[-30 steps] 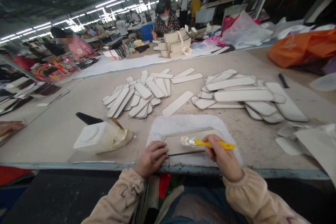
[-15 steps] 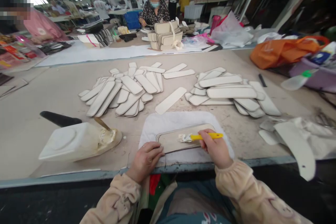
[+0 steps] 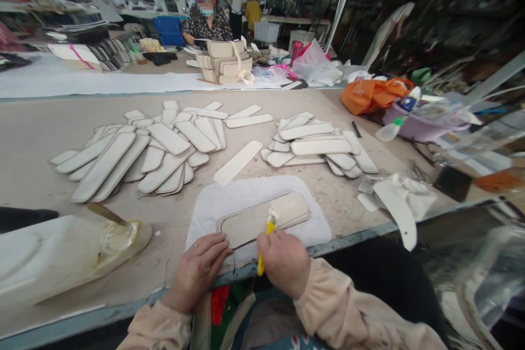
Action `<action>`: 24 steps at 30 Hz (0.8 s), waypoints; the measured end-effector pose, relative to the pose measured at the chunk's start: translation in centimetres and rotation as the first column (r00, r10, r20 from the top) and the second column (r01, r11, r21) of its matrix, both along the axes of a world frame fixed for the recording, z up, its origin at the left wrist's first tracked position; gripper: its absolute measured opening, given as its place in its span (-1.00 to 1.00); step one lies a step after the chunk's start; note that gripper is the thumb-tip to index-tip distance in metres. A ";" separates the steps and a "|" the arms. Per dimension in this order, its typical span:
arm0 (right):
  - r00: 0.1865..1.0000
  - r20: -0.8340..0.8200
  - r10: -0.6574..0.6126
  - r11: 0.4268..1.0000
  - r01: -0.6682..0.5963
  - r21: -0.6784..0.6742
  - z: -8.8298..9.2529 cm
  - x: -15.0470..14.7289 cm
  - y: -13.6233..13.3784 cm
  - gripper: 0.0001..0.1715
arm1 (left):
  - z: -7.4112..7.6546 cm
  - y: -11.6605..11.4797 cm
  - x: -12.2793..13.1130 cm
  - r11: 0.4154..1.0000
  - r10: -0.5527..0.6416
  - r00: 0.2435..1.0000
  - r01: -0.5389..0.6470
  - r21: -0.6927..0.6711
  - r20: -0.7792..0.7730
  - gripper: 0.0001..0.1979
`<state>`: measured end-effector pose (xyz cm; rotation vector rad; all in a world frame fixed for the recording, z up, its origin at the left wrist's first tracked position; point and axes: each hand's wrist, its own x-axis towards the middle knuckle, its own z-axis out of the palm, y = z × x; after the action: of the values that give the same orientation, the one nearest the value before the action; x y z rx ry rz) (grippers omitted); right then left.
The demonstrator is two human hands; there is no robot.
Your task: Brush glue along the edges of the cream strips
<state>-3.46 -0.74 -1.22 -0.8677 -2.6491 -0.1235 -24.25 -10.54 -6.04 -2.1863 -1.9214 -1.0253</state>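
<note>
Right hand [image 3: 284,261] pinching brush [image 3: 270,227] over top strip [image 3: 245,225], scene's near centre.
Left hand [image 3: 200,267], fingers together, touches left end of stack [image 3: 305,217]; I'd pin it there, spread thin and even toward edges.

The yellow brush handle [image 3: 261,266] looks like smooth plastic; the bristles [image 3: 273,214] are clumped with a creamy coating. The stacked strips [image 3: 250,222] have smooth, matt faces. The white sheet [image 3: 209,199] is matt, faintly wrinkled. The jug [image 3: 57,251] appears smooth, translucent plastic, roughly crusted at its mouth. The sleeves [image 3: 328,291] are soft, matt cloth; the desk [image 3: 344,205] looks matt, scuffed.
</note>
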 end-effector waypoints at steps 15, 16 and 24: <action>0.704 -0.350 -0.618 0.510 0.020 -0.860 0.8 3.7 8.3 -0.68 | -0.1 -0.2 0.4 1.000 0.027 0.999 -0.028 0.002 0.037 -0.88; 0.672 -0.343 -0.656 0.522 0.075 -0.850 1.1 4.7 9.0 -0.69 | -0.1 -0.2 0.4 1.000 0.023 0.999 -0.023 0.002 0.037 -0.88; 0.738 -0.428 -0.522 0.419 -0.215 -0.882 1.2 -1.2 3.3 -0.66 | 0.2 -0.2 0.5 0.999 0.027 0.999 -0.027 0.027 0.024 -0.89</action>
<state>-4.69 2.53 -0.05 -1.1618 -1.7280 1.4673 -23.75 -10.77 -5.82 -2.1373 -1.9289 -1.0711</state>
